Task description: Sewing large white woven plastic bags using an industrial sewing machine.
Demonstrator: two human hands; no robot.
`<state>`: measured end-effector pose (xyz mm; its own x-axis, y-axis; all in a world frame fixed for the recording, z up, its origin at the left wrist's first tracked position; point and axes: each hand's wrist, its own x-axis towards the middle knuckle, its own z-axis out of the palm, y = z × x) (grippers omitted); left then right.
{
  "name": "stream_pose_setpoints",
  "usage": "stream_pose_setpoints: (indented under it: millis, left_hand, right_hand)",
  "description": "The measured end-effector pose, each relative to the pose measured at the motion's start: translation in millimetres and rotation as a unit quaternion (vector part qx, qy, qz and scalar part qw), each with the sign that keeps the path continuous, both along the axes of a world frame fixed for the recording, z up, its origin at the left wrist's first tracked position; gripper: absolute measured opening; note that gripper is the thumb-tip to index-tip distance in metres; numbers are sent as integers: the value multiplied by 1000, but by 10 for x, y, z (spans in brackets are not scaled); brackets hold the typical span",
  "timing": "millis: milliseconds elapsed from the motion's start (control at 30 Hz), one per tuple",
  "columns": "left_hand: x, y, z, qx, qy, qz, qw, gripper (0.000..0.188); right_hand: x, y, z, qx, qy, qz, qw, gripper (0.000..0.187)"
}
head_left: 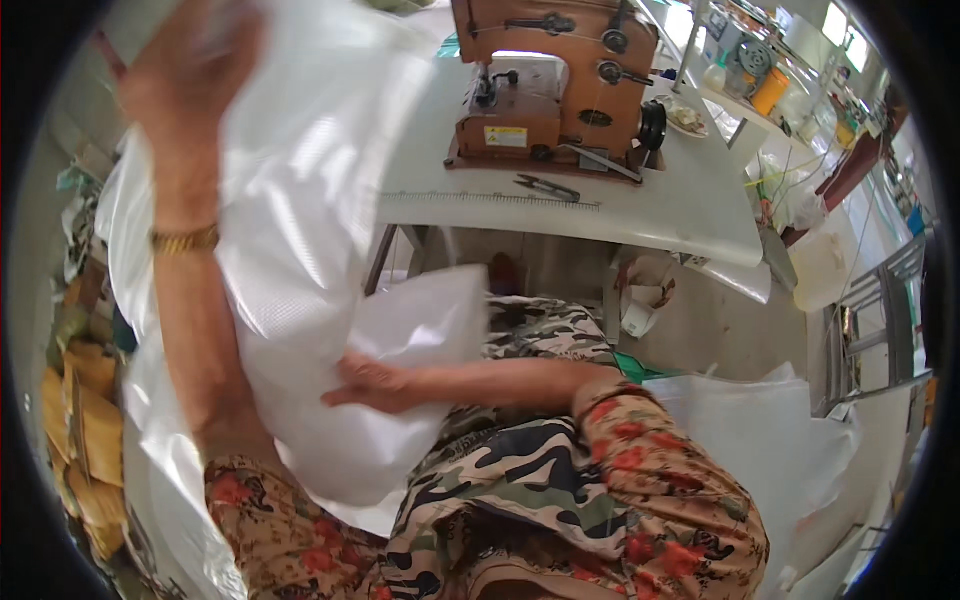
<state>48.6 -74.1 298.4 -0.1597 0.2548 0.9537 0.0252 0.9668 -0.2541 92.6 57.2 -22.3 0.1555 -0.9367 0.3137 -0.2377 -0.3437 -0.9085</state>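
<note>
A large glossy white woven plastic sheet (290, 190) hangs down my left side and spreads across my lap. My left hand (200, 65) is raised high at the upper left, over the sheet's upper part. Motion smears its fingers, so their hold is unclear. Across my body reaches my right hand (378, 385), closed on a fold of the sheet near my lap. Beyond the sheet, a brown sewing machine (590, 100) stands on a pale worktable (660, 215). Small thread snips (547, 189) lie in front of it, touched by neither hand.
A ruler scale (470, 198) runs along the table's near edge. More white sheets (740, 420) are stacked at my right. Brown bundles (95, 430) crowd the far left. A shelf with an orange bottle (769, 91) stands at the back right, near a dark metal frame (885, 325).
</note>
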Motion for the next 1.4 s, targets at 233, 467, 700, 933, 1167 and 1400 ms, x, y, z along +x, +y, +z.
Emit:
stream_pose_setpoints:
  millis: [233,467,700,933,1167,1400]
  left_hand:
    - [-968,154,-837,-175,-289,53,940,12]
    - [-1089,-325,-1477,-67,-355,93,928,15]
    - [-1189,-335,-1604,-39,-364,107,925,18]
    - [-1282,-319,-1636,-17,-348,72,935,20]
    - [-1262,-370,-1682,28,-354,48,933,21]
    - [-1218,-327,-1713,32,-357,40,933,23]
  right_hand:
    - [72,-211,-86,-59,85,-102,989,53]
    - [-1327,687,236,-35,463,-132,876,26]
    - [-2329,910,833,-334,539,-393,666,38]
    - [-2946,674,743,-339,613,-327,634,36]
    - [-2749,609,687,-238,250,-385,856,28]
    - [-2647,572,741,-147,204,-402,881,33]
